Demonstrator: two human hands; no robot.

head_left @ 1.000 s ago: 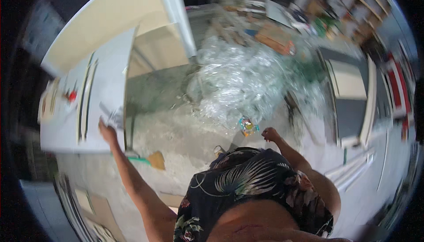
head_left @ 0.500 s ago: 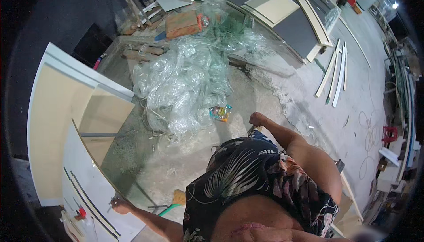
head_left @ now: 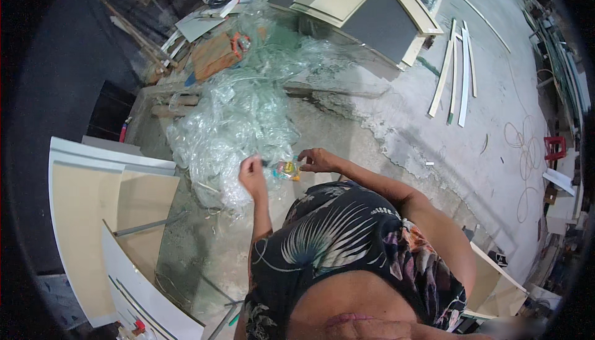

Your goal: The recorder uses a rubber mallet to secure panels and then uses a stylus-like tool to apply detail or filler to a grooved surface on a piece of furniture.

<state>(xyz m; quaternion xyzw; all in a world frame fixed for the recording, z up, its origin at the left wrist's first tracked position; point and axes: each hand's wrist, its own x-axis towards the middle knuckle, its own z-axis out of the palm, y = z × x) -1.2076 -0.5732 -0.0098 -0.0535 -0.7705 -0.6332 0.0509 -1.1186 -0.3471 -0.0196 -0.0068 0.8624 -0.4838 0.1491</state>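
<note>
My left hand (head_left: 251, 176) is raised in front of my body, its fingers closed and partly blurred. A small dark thing shows at its fingertips, too small to name. My right hand (head_left: 318, 159) is opposite it, fingers bent with a gap between them and nothing seen in them. Between and below the two hands, a small colourful plastic packet (head_left: 287, 169) lies on the floor. Close beyond my left hand spreads a large heap of clear plastic wrap (head_left: 229, 123).
Cream panels (head_left: 83, 216) and a white board (head_left: 133, 278) lean at the left. A dark-topped stack of boards (head_left: 365, 27) stands at the far side. Several narrow strips (head_left: 454, 70) lie on the concrete floor at right, near a loosely coiled cord (head_left: 524, 160).
My left hand has left the white board's edge and come up and right, in front of my body. My right hand has moved left toward it. The view has shifted.
</note>
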